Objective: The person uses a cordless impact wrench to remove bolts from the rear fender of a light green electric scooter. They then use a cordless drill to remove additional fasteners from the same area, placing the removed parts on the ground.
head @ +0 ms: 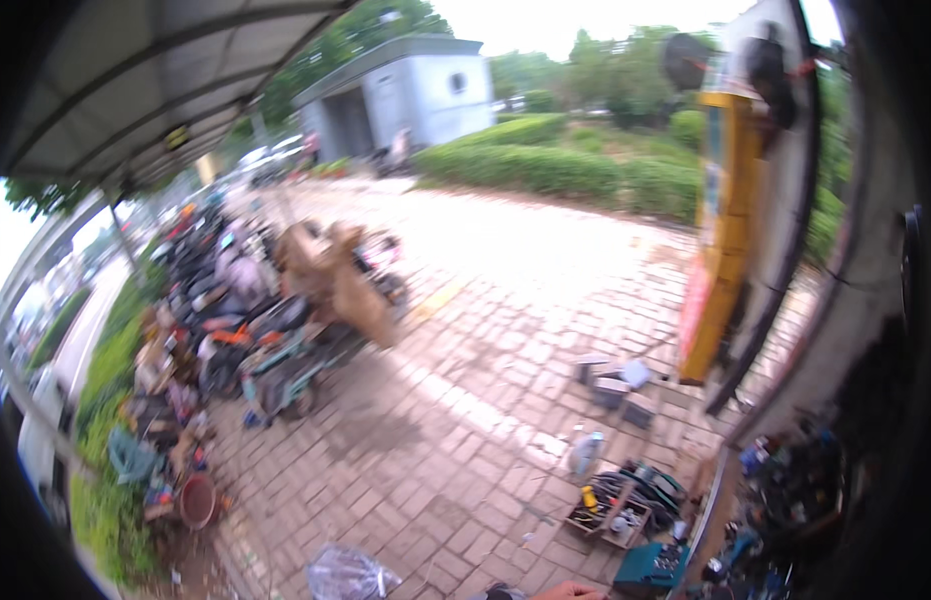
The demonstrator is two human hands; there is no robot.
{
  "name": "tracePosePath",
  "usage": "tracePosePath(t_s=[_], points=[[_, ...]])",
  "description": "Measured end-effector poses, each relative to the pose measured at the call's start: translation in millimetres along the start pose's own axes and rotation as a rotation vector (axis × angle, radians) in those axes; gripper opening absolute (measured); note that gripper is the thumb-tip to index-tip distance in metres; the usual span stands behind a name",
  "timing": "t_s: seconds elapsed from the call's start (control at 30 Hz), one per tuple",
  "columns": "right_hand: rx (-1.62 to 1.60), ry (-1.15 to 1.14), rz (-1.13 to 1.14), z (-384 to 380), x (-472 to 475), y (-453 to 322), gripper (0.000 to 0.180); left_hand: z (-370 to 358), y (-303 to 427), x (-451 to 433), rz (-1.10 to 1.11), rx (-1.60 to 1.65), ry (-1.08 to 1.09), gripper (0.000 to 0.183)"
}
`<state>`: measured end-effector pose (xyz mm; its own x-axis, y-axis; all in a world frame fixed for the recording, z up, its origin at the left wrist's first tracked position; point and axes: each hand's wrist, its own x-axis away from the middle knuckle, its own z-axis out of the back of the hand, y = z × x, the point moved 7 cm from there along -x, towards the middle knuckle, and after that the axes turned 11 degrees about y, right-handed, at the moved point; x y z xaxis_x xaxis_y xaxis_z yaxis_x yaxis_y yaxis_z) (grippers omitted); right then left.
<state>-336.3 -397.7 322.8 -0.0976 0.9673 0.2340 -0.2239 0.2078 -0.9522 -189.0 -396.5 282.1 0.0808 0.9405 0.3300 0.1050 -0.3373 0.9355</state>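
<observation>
Part of a bare hand [569, 592] shows at the bottom edge, right of centre; I cannot tell which of my hands it is, nor whether it holds anything. My other hand is out of view. A teal box [653, 566] with small parts on it lies just right of the visible hand. Above that box stands an open wooden tool tray [606, 526] with a yellow-handled tool [589, 499] and black cables or hoses [649, 487] around it. A clear plastic bag [349, 574] lies on the paving to the left.
Brick paving [435, 480] stretches ahead. Parked scooters [278, 352] and a red-brown bucket [199, 501] are at the left. Several dark box-like blocks [611, 391] and a plastic bottle [585, 454] stand beyond the tray. A yellow cabinet [724, 240] and cluttered parts [788, 487] line the right.
</observation>
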Motion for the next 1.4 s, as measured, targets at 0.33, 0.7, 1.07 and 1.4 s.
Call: tracePosePath(t_s=[0.33, 0.7, 1.07, 1.4], points=[[-0.336, -0.525, -0.437, -291, -114, -69, 0.015, 263, 43, 54, -0.386, 0.123, 0.863, 0.032], [0.737, -0.911, 0.277, -609, -264, -65, 0.043, 511, -146, 228, 0.367, -0.278, 1.864, 0.033], [0.613, -1.544, 0.63, -1066, -46, -101, 0.037, 557, -278, 394, 0.621, 1.101, 2.082, 0.026], [0.827, -1.56, 0.709, -1185, 76, -82, 0.038, 681, -373, 501, 0.737, 0.841, 2.059, 0.022]])
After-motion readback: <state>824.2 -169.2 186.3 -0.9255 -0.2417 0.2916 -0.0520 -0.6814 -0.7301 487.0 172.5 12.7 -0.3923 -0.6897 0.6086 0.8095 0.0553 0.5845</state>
